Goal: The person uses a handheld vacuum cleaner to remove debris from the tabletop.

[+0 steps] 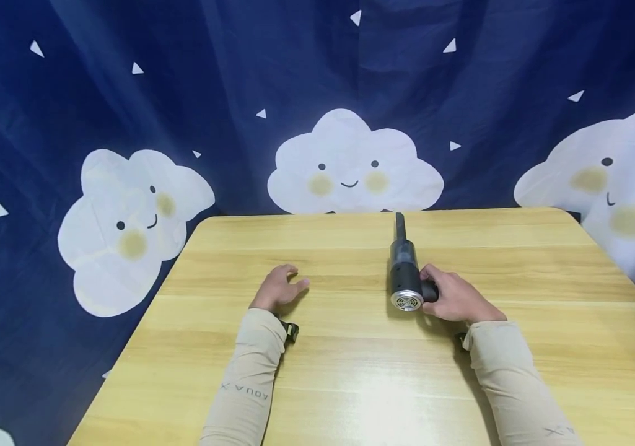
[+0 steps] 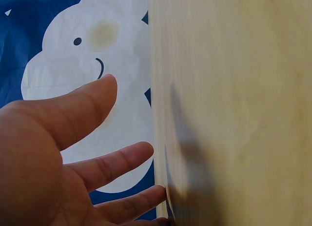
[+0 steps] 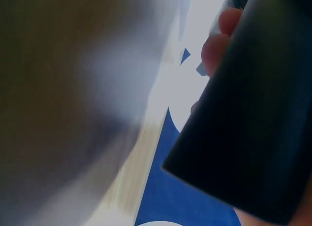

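A black handheld vacuum cleaner (image 1: 404,272) with a clear dust chamber and a long narrow nozzle (image 1: 400,226) points toward the table's far edge. Its silver round vent (image 1: 407,301) faces the near side. My right hand (image 1: 456,297) grips its side handle, and the handle's dark end (image 3: 239,123) fills much of the right wrist view, with fingertips (image 3: 215,52) curled behind it. Whether the vacuum touches the table, I cannot tell. To the left, my left hand (image 1: 279,287) holds nothing; its thumb and fingers are spread apart in the left wrist view, close to the tabletop.
The wooden table (image 1: 350,347) has rounded far corners and a bright glare patch near the front. Behind it hangs a dark blue curtain (image 1: 306,56) printed with white smiling clouds (image 1: 350,186) and small triangles. Both forearms wear beige sleeves (image 1: 247,371).
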The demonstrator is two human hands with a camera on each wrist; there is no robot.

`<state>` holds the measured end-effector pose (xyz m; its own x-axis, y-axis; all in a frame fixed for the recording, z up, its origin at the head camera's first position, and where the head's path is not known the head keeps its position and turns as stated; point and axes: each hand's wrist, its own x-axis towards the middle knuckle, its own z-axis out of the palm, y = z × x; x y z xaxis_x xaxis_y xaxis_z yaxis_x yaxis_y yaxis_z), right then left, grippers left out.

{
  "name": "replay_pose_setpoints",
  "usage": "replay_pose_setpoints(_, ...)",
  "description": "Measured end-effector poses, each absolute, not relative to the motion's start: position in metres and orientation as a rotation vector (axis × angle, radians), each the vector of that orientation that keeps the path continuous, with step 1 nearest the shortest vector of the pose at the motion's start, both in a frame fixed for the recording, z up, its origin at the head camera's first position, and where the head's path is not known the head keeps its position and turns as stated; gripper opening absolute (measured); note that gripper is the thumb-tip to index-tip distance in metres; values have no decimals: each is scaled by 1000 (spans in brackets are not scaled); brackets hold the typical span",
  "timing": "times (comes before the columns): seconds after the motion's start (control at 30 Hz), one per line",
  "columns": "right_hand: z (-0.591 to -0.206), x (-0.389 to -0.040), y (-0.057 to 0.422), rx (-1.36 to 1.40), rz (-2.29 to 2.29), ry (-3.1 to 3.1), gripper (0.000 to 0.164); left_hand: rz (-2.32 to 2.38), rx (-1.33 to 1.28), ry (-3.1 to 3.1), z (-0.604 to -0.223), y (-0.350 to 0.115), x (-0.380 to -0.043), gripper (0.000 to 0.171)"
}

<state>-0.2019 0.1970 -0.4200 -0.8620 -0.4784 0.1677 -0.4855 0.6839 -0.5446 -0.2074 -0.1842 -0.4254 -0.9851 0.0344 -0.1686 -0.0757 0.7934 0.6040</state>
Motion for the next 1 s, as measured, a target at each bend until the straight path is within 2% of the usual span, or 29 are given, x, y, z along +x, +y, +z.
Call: replay_pose_setpoints(1.0, -424, -205, 199, 970, 1029, -2973, 46, 911, -24, 2829, -425, -184, -209, 57)
